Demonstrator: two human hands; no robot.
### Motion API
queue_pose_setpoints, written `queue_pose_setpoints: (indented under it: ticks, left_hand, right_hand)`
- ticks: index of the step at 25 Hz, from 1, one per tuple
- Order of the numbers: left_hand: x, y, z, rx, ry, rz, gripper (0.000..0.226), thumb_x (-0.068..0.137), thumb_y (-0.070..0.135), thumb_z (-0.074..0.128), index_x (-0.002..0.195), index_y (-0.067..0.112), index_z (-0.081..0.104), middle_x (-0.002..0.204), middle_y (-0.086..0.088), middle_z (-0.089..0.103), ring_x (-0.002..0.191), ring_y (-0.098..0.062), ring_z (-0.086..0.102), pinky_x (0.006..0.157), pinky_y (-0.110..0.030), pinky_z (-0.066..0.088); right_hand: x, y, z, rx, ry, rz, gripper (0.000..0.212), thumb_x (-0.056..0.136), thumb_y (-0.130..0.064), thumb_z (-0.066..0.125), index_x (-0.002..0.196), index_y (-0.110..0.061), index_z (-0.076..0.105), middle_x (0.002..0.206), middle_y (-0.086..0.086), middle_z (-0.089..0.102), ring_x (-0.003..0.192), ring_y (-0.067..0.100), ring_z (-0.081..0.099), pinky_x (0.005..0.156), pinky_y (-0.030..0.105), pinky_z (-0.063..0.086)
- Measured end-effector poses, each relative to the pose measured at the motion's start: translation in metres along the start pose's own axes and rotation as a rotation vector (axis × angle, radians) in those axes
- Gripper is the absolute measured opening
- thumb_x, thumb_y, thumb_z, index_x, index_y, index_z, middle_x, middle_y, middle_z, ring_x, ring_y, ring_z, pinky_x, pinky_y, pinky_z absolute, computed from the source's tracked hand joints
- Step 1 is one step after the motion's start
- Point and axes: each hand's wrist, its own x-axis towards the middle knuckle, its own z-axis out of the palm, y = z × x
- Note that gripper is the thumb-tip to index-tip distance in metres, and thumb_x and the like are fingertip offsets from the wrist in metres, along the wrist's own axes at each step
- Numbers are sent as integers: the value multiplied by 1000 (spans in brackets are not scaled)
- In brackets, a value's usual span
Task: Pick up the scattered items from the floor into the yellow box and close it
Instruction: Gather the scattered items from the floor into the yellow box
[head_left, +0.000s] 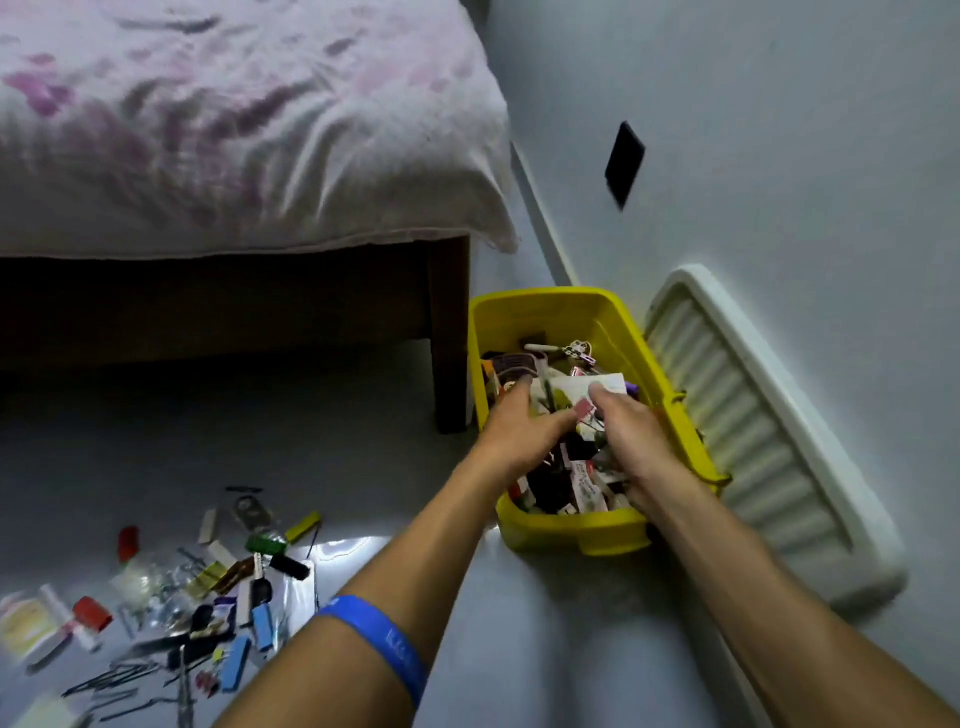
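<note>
Right now both hands are over the open yellow plastic box (566, 322), which stands on the grey floor (363, 415) just beside the bed leg, already well filled with small oddments. The left hand (519, 431) is spread, its grip released, fingers pressing on the contents; the right hand (628, 431) curls downward, and whether its grip holds anything I cannot tell.

My judgement is that this load is being dropped and settled. Done well, that means pushing the heap flat below the rim so the ribbed white plastic lid (753, 415) (leaning against the wall, touching the box's far side) can seat later.

A scatter of small items (208, 597) lies well apart to the left, so several more trips remain.

Faint print shows on the blue wristband (384, 644) and on packets inside the box; none is legible.
</note>
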Motion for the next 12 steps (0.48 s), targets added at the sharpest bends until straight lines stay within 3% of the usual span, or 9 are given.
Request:
queue_pose_setpoints:
  ticks: [2,5,7,9,12]
  left_hand:
    - [-4,-32,-2,340,27,64,63,92,28,59,150,18,34,155,-2,35,141,-22,34,118,-38,28]
    - [-17,-68,0,661,-11,273,55,98,22,48,150,14,33,159,-5,31,148,-19,21,120,-35,9]
    - [-20,-78,6,710,-35,299,56,100,26,46,153,18,29,161,-2,27,149,-15,15,121,-43,1]
    - [-29,-82,5,690,-14,293,57,101,31,44,154,22,26,162,0,21,150,-14,13,121,-44,2]
    - [-74,-101,-12,562,126,248,55,101,32,43,154,23,27,162,-1,23,149,-17,16,123,-43,12]
  right_hand:
    - [5,29,-3,-272,45,-108,27,99,-32,47,112,-16,66,132,10,59,116,25,55,97,40,44]
    - [-9,64,8,-650,-83,-312,41,101,-21,45,140,-9,49,147,10,43,134,30,42,106,37,37]
    - [-19,74,15,-873,-15,-415,43,98,-18,47,140,-10,49,147,10,42,127,34,46,103,42,41]
    - [-35,72,19,-1013,175,-480,41,91,-17,55,132,-12,57,139,9,50,109,37,53,88,45,45]
    - [-71,68,33,-841,231,-656,33,82,-5,63,114,-7,66,115,16,60,95,40,56,82,46,47]
